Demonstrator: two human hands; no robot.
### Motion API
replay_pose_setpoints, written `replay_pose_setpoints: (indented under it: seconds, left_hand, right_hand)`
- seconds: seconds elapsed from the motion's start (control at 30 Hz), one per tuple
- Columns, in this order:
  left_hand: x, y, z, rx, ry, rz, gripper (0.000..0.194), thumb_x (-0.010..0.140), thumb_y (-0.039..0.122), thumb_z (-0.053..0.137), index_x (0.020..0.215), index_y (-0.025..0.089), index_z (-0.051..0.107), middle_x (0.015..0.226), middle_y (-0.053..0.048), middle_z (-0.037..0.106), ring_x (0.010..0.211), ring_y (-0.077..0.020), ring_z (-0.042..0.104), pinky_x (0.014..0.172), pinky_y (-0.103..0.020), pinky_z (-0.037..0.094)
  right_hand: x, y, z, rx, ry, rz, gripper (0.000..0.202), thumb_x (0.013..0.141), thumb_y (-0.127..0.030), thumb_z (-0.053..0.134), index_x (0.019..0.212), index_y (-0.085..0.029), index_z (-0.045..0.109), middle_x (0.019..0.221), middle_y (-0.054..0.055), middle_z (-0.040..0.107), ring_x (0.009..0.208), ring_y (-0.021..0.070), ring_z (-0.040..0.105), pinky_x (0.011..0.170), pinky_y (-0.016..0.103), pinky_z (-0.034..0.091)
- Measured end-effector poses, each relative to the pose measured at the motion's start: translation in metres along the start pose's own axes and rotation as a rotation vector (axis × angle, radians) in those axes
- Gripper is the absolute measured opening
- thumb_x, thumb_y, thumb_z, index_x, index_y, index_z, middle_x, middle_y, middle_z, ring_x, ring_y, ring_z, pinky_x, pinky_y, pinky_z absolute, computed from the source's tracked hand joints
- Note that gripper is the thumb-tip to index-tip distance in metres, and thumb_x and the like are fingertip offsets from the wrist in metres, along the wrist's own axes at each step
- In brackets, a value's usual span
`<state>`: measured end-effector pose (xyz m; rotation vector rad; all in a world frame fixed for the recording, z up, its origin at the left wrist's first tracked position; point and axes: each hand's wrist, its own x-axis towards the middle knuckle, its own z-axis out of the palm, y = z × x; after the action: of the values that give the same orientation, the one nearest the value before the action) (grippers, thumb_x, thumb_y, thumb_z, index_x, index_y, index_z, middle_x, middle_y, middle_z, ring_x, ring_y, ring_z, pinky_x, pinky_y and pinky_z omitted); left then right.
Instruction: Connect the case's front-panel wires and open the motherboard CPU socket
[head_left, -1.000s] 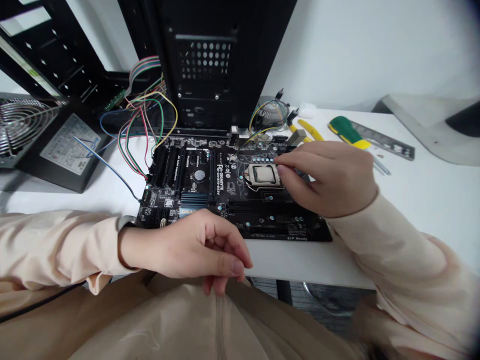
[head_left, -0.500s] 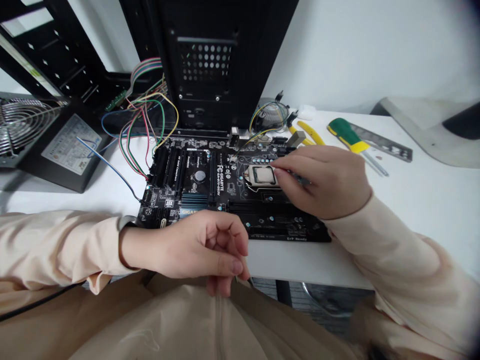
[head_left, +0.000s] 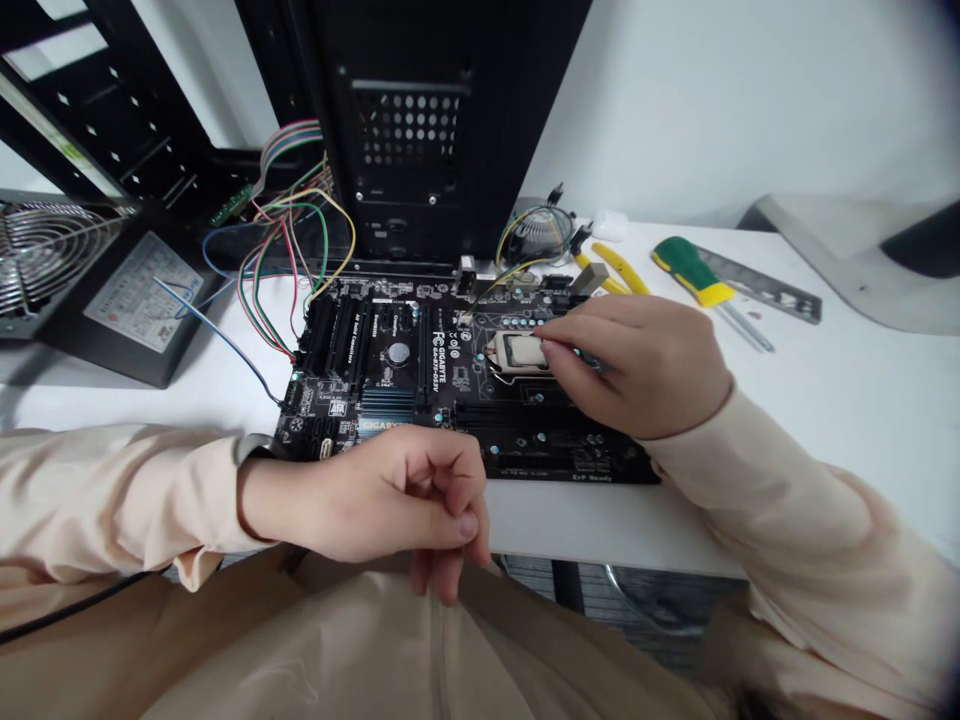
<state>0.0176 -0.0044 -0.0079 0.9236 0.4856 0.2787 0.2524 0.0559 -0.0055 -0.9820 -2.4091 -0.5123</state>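
A black Gigabyte motherboard (head_left: 469,440) lies flat on the white table, with a silver processor (head_left: 525,350) seated in its metal socket frame (head_left: 517,377). My right hand (head_left: 637,360) is over the socket, thumb and index fingertip pinched together at the processor's right edge. Whatever is between those fingertips is hidden or too small to name. Near the board's front edge, my left hand (head_left: 405,500) hangs above my lap with fingers loosely curled and thumb against a finger. I see nothing in it.
Behind the board stands a black computer case (head_left: 450,50). Coloured wires (head_left: 289,250) and a power supply (head_left: 142,300) are at left. At right lie yellow-handled pliers (head_left: 622,265), a green-yellow screwdriver (head_left: 690,268) and a metal port plate (head_left: 765,287).
My right hand has shifted very slightly left along the processor's edge, still pinched. My left hand has moved a little left, its fingers still curled.
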Motion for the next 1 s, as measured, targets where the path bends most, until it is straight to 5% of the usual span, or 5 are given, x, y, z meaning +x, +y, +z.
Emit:
replay_pose_setpoints:
  seconds: [0.2,0.6,1.0]
  left_hand:
    - [-0.0012,0.0001,-0.0002,0.085,-0.02,0.01,0.038,0.084,0.037,0.065,0.068,0.016,0.038,0.073,0.001,0.058,0.052,-0.0039,0.058,0.046,-0.012,0.045]
    - [-0.0007,-0.002,-0.0008,0.047,-0.017,0.04,0.043,0.082,0.047,0.065,0.07,0.017,0.036,0.073,0.001,0.06,0.05,-0.0031,0.057,0.044,-0.011,0.042]
    - [-0.0005,-0.0006,0.0001,0.082,-0.029,0.015,0.034,0.084,0.037,0.065,0.071,0.015,0.042,0.073,0.001,0.059,0.051,-0.003,0.057,0.046,-0.013,0.043]
  right_hand:
    - [0.0005,-0.0003,0.0016,0.037,0.088,-0.054,0.019,0.084,-0.02,0.052,0.074,-0.014,0.067,0.065,0.004,0.068,0.057,0.0145,0.06,0.048,0.026,0.039]
    - [-0.0016,0.0004,0.0006,-0.002,-0.038,0.006,0.023,0.087,-0.026,0.047,0.077,-0.021,0.067,0.07,0.001,0.069,0.062,0.0153,0.062,0.051,0.028,0.041]
    - [-0.0021,0.0005,0.0019,0.025,-0.075,0.025,0.024,0.087,-0.027,0.046,0.077,-0.021,0.067,0.069,0.002,0.068,0.061,0.0155,0.061,0.052,0.028,0.041]
